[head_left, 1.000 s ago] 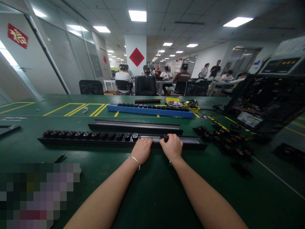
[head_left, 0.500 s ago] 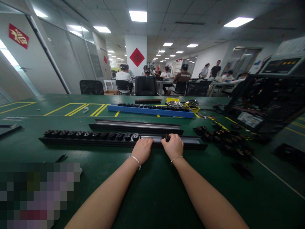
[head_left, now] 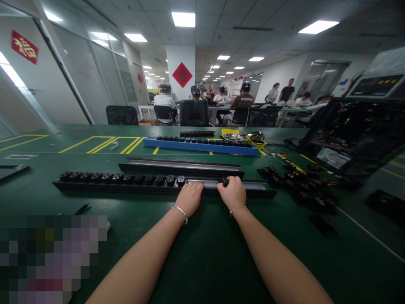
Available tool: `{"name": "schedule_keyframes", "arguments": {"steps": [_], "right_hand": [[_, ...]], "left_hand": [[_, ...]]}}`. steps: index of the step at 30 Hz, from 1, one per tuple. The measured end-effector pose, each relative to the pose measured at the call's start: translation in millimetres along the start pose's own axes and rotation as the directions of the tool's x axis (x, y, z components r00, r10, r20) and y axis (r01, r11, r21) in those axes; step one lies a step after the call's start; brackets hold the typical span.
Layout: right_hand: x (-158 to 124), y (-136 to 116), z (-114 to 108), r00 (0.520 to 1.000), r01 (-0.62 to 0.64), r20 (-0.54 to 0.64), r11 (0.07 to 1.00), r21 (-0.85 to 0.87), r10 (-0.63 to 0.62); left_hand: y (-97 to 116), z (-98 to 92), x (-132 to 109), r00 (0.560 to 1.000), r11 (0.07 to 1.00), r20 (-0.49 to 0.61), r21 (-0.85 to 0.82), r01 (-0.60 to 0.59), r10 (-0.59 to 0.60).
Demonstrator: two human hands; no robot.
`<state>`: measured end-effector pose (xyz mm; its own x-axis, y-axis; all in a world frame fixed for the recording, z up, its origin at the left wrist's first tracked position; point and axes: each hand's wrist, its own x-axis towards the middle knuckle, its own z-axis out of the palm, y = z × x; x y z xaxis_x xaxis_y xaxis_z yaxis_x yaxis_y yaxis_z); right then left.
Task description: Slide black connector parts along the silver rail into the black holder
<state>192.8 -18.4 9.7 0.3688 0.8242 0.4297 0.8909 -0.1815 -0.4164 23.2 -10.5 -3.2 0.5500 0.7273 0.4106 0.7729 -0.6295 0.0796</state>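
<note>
A long black metal channel (head_left: 120, 188) lies across the table in front of me, with a row of round black power sockets (head_left: 106, 178) seated along its left and middle part. My left hand (head_left: 190, 197) is closed over the channel's front wall, just right of the last socket in the row. My right hand (head_left: 233, 194) pinches a loose black socket (head_left: 225, 182) over the bare silver stretch of the channel. Its fingers partly hide that socket. Whether it touches the channel floor, I cannot tell.
Behind lies a second black channel (head_left: 180, 167), then a blue channel (head_left: 199, 147) filled with sockets. A heap of loose black parts (head_left: 300, 185) sits right. Beyond it stands an open black equipment case (head_left: 351, 135). A metal dish (head_left: 232, 137) is near the far edge. Several people sit further back.
My right hand has shifted slightly to the right along the channel with the socket in its fingers. My left hand has stayed in place.
</note>
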Motion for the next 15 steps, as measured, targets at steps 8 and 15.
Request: {"name": "schedule_keyframes", "arguments": {"steps": [8, 15], "right_hand": [[0.3, -0.3, -3.2, 1.000, -0.012, 0.024, 1.000, -0.007, 0.012], [1.7, 0.1, -2.8, 0.999, -0.015, 0.029, 1.000, 0.014, 0.015]], "left_hand": [[-0.3, 0.6, 0.5, 1.000, 1.000, 0.004, -0.003, 0.008, -0.008], [-0.2, 0.6, 0.5, 1.000, 1.000, -0.002, 0.004, 0.015, -0.015]]}}
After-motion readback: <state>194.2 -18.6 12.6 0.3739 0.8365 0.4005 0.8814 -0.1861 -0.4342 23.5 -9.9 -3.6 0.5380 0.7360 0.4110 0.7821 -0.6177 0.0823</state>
